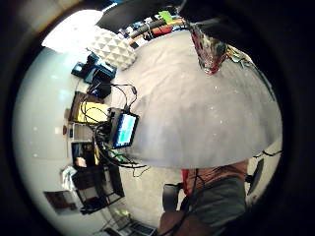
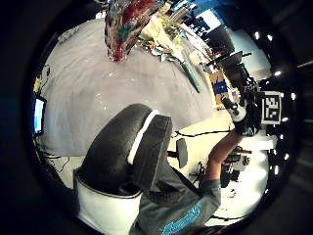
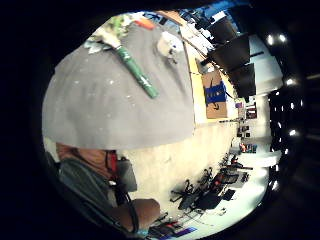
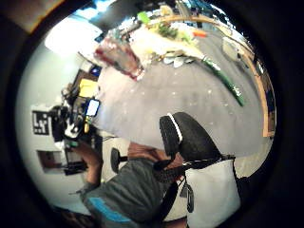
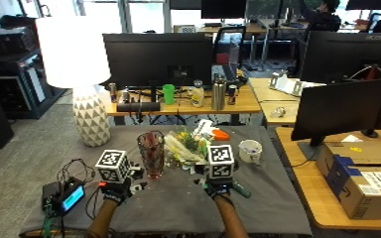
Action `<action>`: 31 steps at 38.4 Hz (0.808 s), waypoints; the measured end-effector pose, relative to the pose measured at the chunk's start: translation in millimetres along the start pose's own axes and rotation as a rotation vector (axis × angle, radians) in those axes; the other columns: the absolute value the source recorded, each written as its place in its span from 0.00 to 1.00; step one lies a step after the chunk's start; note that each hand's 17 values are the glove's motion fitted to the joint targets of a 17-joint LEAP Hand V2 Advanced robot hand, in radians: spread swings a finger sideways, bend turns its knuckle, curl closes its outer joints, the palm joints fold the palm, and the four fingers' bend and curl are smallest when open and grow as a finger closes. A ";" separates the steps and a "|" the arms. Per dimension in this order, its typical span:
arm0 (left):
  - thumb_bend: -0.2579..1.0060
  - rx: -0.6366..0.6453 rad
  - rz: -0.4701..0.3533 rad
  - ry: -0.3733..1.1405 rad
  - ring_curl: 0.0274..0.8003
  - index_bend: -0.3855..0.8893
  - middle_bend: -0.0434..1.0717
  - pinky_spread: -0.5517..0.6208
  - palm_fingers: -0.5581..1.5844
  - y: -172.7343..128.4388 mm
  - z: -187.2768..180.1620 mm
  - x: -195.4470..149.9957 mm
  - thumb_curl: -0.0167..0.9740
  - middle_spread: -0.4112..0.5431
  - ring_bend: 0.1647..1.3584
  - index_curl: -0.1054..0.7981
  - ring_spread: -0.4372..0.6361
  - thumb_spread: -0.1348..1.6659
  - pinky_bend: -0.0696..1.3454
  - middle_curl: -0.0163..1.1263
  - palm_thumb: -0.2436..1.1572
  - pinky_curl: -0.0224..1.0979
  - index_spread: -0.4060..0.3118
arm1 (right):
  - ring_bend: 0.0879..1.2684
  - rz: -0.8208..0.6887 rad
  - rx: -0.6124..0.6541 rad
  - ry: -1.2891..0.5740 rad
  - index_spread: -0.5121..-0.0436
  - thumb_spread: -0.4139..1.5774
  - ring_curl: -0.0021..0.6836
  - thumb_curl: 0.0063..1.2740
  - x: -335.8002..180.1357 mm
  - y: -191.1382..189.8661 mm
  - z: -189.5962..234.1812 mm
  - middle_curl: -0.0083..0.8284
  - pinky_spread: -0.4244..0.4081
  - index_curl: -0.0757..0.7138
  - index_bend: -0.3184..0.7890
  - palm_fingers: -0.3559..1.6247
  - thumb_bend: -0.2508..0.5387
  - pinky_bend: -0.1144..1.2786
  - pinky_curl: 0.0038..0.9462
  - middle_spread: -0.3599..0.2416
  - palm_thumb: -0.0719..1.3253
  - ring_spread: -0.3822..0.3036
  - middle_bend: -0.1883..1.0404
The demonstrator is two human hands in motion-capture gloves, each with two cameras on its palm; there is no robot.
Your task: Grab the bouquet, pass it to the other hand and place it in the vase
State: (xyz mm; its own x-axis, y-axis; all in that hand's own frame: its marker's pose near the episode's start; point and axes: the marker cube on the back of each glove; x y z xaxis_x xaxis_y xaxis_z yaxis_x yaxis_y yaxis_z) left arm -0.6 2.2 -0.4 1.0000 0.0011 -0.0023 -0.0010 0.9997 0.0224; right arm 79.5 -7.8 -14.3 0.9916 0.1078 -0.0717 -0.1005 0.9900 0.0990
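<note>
Both hands hang over the near part of the grey cloth-covered worktop [image 5: 177, 208], and neither one holds anything. The left hand [image 5: 116, 191] is on the left, just near of the tall clear glass vase with red inside [image 5: 152, 153]. The right hand [image 5: 220, 189] is on the right. I cannot tell from these pictures if the fingers of either hand are spread or curled; only a black thumb shows in each thumb side palm view, and nothing is pinched under it.

The bouquet of yellow and white flowers with a long green wrapped stem [image 5: 189, 146] lies flat on the worktop. Its flower end is far and to the left, just beside the vase. Its stem end runs near and to the right, and passes close by the right hand. So its long line goes slantwise, from far left to near right. In the right little finger side palm view the green stem [image 3: 136, 73] shows plainly below that palm.

I think the right hand is the nearer one to the stem, so it looks best placed to pick the bouquet up. The left hand is nearer the vase.

A white mug [image 5: 250, 150] stands to the right of the flowers.
</note>
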 end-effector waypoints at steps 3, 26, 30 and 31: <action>0.19 0.009 -0.001 0.007 0.26 0.43 0.20 0.86 0.41 1.6 -0.6 2.9 0.21 0.53 0.30 0.43 0.70 0.65 0.23 0.24 0.21 0.24 0.43 | 0.13 0.022 0.050 -0.008 0.30 0.79 0.25 0.18 23.6 -12.0 5.7 0.31 0.86 0.33 0.40 0.19 0.49 0.52 0.33 0.74 0.42 0.87 0.31; 0.19 0.043 0.006 0.031 0.30 0.43 0.19 0.87 0.40 1.8 18.5 13.4 0.25 0.54 0.31 0.47 0.71 0.65 0.24 0.26 0.20 0.29 0.43 | 0.18 0.213 -0.107 -0.182 0.29 0.75 0.32 0.21 133.7 -82.3 152.2 0.34 0.88 0.27 0.36 0.13 0.29 0.60 0.39 0.78 0.44 0.90 0.30; 0.19 0.044 0.005 0.035 0.30 0.43 0.20 0.87 0.40 1.5 19.8 13.7 0.26 0.54 0.31 0.47 0.71 0.65 0.24 0.26 0.20 0.29 0.43 | 0.18 0.241 -0.168 -0.200 0.29 0.74 0.33 0.22 132.5 -87.5 174.5 0.34 0.88 0.27 0.36 0.13 0.29 0.60 0.39 0.78 0.45 0.90 0.30; 0.19 0.044 0.004 0.037 0.30 0.43 0.19 0.87 0.40 0.7 21.2 12.9 0.26 0.54 0.31 0.48 0.71 0.65 0.25 0.26 0.20 0.30 0.43 | 0.18 0.252 -0.191 -0.200 0.29 0.74 0.33 0.22 131.5 -88.0 179.7 0.34 0.88 0.26 0.36 0.13 0.29 0.61 0.39 0.78 0.45 0.90 0.30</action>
State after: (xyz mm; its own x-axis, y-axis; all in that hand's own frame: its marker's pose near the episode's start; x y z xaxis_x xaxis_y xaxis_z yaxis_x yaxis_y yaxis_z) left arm 12.4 2.4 20.7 0.9992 0.0068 -0.0386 -0.0042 0.9978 0.0665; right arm 233.3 -97.1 145.9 0.9283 0.3490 0.1283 -0.3380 0.9358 -0.0997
